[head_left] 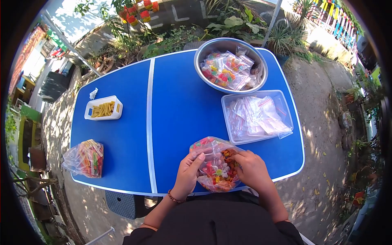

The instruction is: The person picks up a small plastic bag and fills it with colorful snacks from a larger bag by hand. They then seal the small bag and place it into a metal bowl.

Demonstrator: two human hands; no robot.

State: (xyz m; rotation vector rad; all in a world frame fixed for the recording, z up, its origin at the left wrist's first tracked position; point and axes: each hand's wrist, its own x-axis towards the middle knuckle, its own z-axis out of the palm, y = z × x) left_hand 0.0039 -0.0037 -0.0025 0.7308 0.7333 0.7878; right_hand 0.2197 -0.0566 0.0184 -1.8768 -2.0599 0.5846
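A large clear plastic bag of colorful gummy candies [222, 183] sits at the table's near edge, in front of my body. My left hand [189, 171] pinches clear plastic at its left side, thumb on top; whether this is a separate small bag over the large one is hard to tell. Over on the right side, my right hand [250, 166] has its fingers curled down into the bag's opening among the candies. Its fingertips are hidden there, so what they hold does not show.
Beyond my right hand, a clear plastic tub [228, 136] holds flat zip bags [255, 116]. Behind it stands a steel bowl [199, 67] with filled candy packets [226, 71]. Leftward are a white container [104, 119] of yellowish sticks and another filled plastic bag [87, 159] on the blue table [179, 110].
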